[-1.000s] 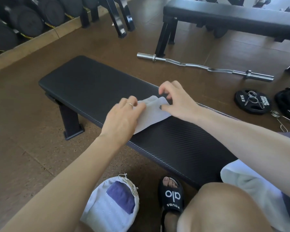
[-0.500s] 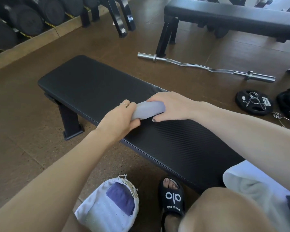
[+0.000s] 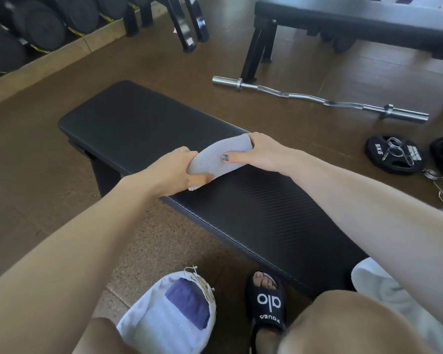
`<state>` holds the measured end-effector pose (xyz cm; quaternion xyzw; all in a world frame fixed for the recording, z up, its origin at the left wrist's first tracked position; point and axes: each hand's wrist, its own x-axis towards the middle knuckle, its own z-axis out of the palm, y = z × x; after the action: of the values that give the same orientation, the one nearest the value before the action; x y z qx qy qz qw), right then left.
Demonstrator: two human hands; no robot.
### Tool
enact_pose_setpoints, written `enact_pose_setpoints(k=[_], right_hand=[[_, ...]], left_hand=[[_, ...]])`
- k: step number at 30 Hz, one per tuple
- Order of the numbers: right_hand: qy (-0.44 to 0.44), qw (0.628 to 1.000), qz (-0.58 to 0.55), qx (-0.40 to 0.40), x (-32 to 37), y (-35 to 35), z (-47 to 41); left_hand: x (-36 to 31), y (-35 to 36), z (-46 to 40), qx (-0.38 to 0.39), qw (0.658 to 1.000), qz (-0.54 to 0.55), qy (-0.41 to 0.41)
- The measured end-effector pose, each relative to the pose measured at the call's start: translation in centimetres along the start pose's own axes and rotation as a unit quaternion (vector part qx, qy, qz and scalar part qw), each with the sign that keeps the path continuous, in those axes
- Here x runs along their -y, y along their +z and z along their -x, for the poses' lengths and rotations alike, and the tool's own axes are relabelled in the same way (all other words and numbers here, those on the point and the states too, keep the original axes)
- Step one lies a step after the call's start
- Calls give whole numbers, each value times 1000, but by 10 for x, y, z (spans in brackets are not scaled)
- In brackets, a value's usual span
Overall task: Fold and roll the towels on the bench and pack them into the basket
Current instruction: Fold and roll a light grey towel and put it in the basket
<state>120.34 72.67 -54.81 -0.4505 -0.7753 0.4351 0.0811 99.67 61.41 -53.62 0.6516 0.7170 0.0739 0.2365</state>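
- The rolled towel is held just above the bench, gripped endwise so the roll cannot loosen.
- The left hand and right hand are each curled round an end.
- The basket sits below the bench's near edge, a purple towel already packed inside.

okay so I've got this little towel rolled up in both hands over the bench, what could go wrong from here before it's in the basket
1. The pale grey rolled towel shows a loose end below the left hand; letting go with the right hand might let it unroll.
2. The white fabric basket sits low on the floor with a purple folded towel inside; dropping rather than placing the roll could miss it or loosen the roll.
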Motion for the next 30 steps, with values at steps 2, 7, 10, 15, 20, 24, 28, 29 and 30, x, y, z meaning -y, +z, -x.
enact_pose_setpoints(k=[2, 7, 10, 15, 20, 24, 28, 29, 30], right_hand=[[10, 999, 34, 22, 3, -5, 5], [12, 993, 64, 99, 14, -3, 35], [19, 990, 106, 89, 19, 10, 52], [21, 979, 183, 89, 35, 31, 78], [6, 970, 218, 111, 53, 61, 110], [-47, 952, 274, 130, 71, 99, 138], [-61, 950, 260, 159, 79, 152, 147], [-51, 954, 243, 170, 73, 171, 145], [-37, 958, 221, 176, 66, 190, 143]], left_hand=[[-4, 0, 6, -3, 1000, -10, 12], [-13, 8, 34, 18, 999, -35, 23], [-14, 19, 59, 27, 999, -17, 9], [-19, 23, 90, 31, 999, -21, 21], [-4, 26, 131, 34, 997, -47, 46], [21, 33, 163, 31, 990, -118, 72], [52, 39, 187, 41, 978, -183, 95], [61, 45, 190, 50, 974, -201, 97], [71, 53, 191, 57, 967, -226, 104]])
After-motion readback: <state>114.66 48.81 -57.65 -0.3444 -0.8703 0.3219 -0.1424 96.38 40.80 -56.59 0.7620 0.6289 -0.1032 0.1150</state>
